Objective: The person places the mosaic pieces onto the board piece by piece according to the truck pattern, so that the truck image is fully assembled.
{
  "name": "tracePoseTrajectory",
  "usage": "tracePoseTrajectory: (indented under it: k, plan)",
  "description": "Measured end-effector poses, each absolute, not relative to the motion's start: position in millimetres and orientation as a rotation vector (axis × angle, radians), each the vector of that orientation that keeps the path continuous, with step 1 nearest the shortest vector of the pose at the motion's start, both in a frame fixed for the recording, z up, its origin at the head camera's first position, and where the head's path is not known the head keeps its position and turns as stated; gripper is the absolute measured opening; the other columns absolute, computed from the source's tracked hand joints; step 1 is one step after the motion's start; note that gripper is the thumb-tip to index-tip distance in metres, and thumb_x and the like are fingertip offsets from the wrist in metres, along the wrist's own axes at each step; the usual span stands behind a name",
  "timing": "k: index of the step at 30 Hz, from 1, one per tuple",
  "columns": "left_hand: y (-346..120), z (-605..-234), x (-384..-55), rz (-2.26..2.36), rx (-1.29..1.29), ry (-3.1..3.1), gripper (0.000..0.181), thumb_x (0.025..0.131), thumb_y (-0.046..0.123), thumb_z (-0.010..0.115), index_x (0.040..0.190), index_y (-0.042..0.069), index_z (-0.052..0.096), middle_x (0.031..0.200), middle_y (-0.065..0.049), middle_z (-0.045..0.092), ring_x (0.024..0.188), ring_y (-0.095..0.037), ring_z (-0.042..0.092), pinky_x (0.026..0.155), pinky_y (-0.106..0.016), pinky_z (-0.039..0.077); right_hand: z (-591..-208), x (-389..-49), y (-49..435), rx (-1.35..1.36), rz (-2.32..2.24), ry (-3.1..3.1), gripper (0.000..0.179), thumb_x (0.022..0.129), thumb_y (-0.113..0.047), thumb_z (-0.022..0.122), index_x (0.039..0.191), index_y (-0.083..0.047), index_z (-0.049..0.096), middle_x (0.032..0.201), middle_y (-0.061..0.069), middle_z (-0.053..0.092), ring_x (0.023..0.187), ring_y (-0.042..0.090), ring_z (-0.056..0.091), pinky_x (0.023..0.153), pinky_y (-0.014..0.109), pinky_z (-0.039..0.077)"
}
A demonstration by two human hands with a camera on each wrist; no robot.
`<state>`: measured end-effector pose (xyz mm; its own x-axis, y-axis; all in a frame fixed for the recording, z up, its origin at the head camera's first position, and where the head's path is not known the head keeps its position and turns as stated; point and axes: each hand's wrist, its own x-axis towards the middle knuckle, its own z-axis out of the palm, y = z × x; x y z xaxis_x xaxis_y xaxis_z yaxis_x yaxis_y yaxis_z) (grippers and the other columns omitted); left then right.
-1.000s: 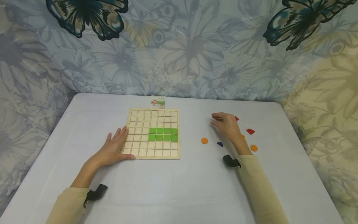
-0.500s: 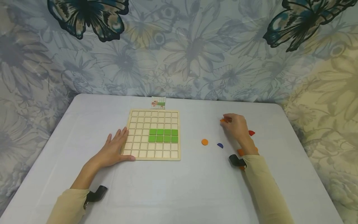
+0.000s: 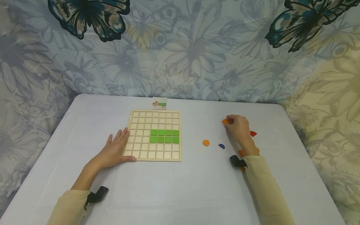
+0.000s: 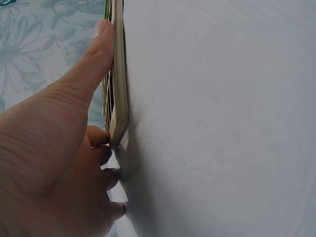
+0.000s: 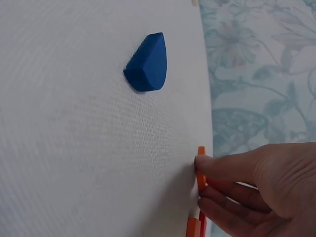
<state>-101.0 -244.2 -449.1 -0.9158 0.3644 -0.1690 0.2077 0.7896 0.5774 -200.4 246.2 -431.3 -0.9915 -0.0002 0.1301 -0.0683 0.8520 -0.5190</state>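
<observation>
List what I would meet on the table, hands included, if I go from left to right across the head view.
Left hand, grid board with green tiles, round orange piece, blue half-disc, right hand, red piece.

White table (image 3: 180, 190) before a pale floral, butterfly-patterned backdrop (image 3: 197, 72)

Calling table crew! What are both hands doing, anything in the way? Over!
Left hand rests against the grid board. Right hand pinches an orange piece. Possibly in the way: orange disc, blue half-circle.
</observation>
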Motion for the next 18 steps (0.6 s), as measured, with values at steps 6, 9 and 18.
tracePoseTrajectory:
  k: [6,9,18]
  plan:
    - [-244.4,-449.2,-100.6,0.830,0.445,2.708,0.121,0.075,0.057,0.076,0.154,-0.006,0.008,0.163,-0.020,0.000,0.148,-0.041,-0.003,0.115,-0.060,-0.010,-431.3,-200.8,249.1,0.107,0.929,-2.886,0.034,0.085,0.003,0.070,0.118,0.009,0.066,0.110,0.025,0.069,0.102,0.040,0.063,0.090,0.051,0.051]
    - [-244.6,-449.7,-100.7,0.829,0.442,2.707,0.122,0.075,0.057,0.076,0.154,-0.005,0.008,0.163,-0.020,0.000,0.148,-0.041,-0.003,0.115,-0.059,-0.010,-429.5,-200.4,249.5,0.149,0.993,-2.870,0.034,0.085,0.003,0.070,0.118,0.008,0.066,0.112,0.024,0.068,0.104,0.040,0.064,0.090,0.051,0.052]
    - [-244.0,-448.4,-100.8,0.830,0.437,2.706,0.121,0.075,0.055,0.077,0.154,-0.006,0.008,0.163,-0.020,0.000,0.148,-0.041,-0.003,0.115,-0.059,-0.011,-425.2,-199.1,241.4,0.273,1.166,-2.804,0.034,0.084,0.004,0.073,0.117,0.008,0.067,0.115,0.023,0.068,0.107,0.039,0.065,0.090,0.045,0.053]
